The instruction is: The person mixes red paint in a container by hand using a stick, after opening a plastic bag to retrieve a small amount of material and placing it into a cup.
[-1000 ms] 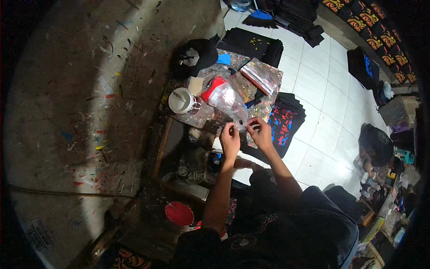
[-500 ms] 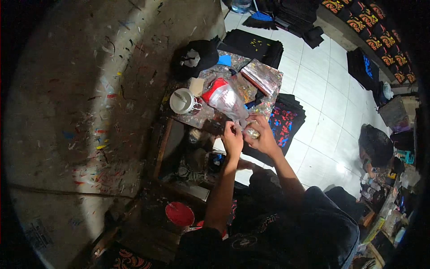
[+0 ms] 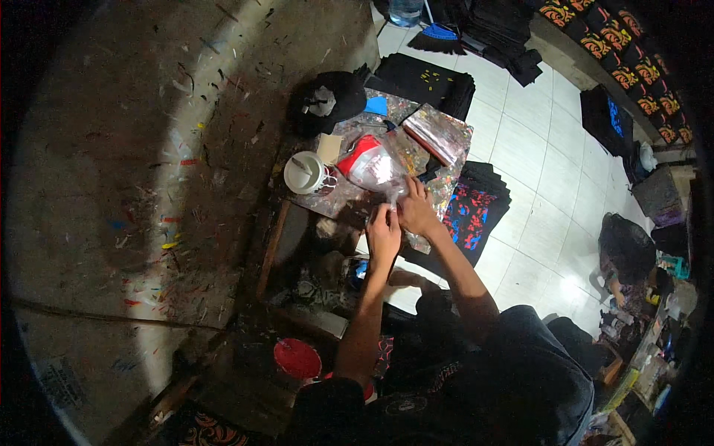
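A clear plastic bag with red and white contents lies on the paint-speckled worktop. My left hand is closed on the bag's twisted neck at the near end. My right hand is closed on the bag just beside it, fingers curled over the plastic and partly hiding it. A white tub with a stick in it stands left of the bag. A silvery wrapped slab, a blue piece and a tan card lie around it.
Stacked black printed pieces lie on white floor tiles right of the worktop, more behind it. A blue broom is at the back. A red container sits low left. Clutter and a dark bundle line the right edge.
My right hand has moved up along the bag and turned over its neck. My left hand stays at the neck. A shiny round shape seen under my right hand earlier is now hidden.
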`<state>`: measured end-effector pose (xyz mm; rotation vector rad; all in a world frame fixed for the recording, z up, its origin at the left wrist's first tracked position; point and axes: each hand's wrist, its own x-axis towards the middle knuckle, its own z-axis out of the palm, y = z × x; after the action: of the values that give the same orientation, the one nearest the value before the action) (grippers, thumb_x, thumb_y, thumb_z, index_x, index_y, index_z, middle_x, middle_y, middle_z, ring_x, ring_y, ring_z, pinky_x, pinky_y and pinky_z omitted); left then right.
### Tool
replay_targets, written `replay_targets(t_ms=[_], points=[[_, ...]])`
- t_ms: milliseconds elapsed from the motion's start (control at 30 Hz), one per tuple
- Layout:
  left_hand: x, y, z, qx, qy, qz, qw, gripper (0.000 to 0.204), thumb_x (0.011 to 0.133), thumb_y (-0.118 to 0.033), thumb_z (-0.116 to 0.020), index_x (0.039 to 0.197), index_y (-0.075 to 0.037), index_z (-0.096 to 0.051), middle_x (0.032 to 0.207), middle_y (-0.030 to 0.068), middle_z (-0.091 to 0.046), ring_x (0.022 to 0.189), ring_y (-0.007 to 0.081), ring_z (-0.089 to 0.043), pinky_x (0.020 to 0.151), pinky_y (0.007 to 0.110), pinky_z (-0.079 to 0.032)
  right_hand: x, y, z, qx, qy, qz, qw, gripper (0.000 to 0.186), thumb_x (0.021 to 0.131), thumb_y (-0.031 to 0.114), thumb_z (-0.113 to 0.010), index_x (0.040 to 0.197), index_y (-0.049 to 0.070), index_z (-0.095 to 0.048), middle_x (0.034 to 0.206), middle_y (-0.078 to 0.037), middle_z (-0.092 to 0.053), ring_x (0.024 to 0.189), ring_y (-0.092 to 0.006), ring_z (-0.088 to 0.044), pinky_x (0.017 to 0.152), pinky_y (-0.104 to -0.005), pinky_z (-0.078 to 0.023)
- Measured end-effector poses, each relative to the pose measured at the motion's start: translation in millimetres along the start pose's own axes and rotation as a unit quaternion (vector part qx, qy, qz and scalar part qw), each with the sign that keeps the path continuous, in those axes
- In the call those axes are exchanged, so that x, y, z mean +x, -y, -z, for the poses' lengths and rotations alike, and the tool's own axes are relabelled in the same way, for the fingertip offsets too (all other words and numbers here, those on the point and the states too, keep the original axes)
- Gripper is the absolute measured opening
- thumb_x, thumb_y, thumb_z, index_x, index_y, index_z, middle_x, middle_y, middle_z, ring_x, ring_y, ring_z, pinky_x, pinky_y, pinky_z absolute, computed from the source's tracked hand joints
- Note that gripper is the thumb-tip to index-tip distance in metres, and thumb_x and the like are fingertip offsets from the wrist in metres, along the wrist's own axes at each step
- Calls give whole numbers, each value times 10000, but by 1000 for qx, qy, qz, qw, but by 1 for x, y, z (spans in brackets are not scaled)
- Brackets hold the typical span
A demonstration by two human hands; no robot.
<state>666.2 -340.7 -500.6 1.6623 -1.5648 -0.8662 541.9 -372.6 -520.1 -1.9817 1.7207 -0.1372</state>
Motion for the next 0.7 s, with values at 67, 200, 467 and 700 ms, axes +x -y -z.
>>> replay_targets(t_ms=[67,200,467,700], points=[[6,6,0,-25,8,24,999,130,938,-129,-581,988,-16,-620,884,170,-669,825,342,-655,761,391,-495,8,2,-10,-5,-66,0,998,347,769,315,-662,887,-10,-699,1377,-317,-402,1304,-445,-369,973,-583,-382],[26,23,-6,-161,54,-5,985,175,955,-163,-633,978,10,-629,887,56,-672,815,124,-623,717,272,-484,33,-11,-30,107,-329,14,938,201,628,146,-675,611,-33,-584,818,-285,-535,795,-452,-512,716,-521,-426],[70,91,-16,-304,-20,395,867,450,887,-464,-675,1099,-80,-574,925,54,-639,689,173,-648,544,292,-512,42,8,-33,41,-297,-17,954,209,691,152,-627,650,-52,-637,705,-267,-590,898,-430,-555,800,-499,-455],[93,95,-37,-440,104,395,800,567,910,-578,-576,1253,-127,-573,1132,72,-636,979,225,-648,794,407,-576,65,-15,-44,182,-275,51,943,230,747,159,-608,723,-70,-620,769,-295,-591,909,-470,-556,826,-531,-443]])
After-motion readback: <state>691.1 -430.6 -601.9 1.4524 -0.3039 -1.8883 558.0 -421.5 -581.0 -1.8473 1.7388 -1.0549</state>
